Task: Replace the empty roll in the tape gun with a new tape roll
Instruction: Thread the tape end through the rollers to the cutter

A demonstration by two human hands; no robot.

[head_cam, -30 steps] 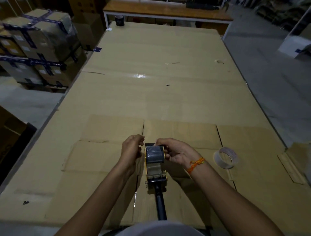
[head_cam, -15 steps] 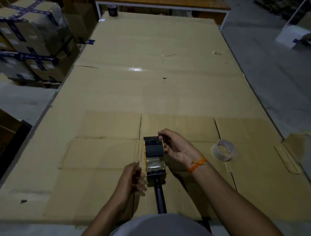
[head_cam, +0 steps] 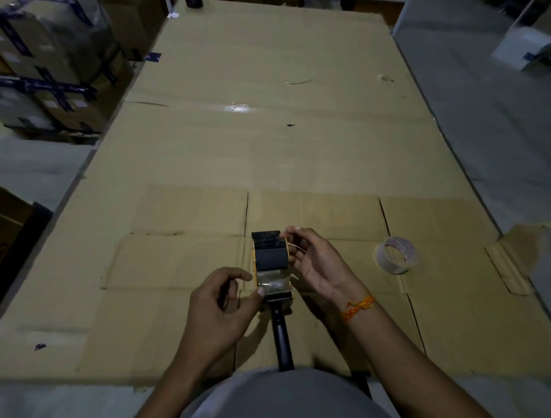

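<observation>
The tape gun [head_cam: 269,258] lies on flattened cardboard near me, yellow frame up, its black handle [head_cam: 281,337] pointing back at me. A dark roll sits in its frame, and a strip of clear tape crosses the body just below it. My right hand [head_cam: 316,262] grips the gun's right side, fingertips on the top corner. My left hand [head_cam: 220,304] is loosely curled at the gun's lower left, thumb tip touching the clear strip. A pale tape roll [head_cam: 383,259] lies on the cardboard to the right, apart from both hands.
Cardboard sheets cover the long table [head_cam: 268,149]. Wrapped cartons [head_cam: 50,68] are stacked on the floor to the left. A small dark roll [head_cam: 193,3] stands at the table's far end. Grey floor runs along the right edge.
My left hand left the gun's top, dropped down beside the handle, and now reaches back to the lower left corner. My right hand has stayed on the gun's right side.
</observation>
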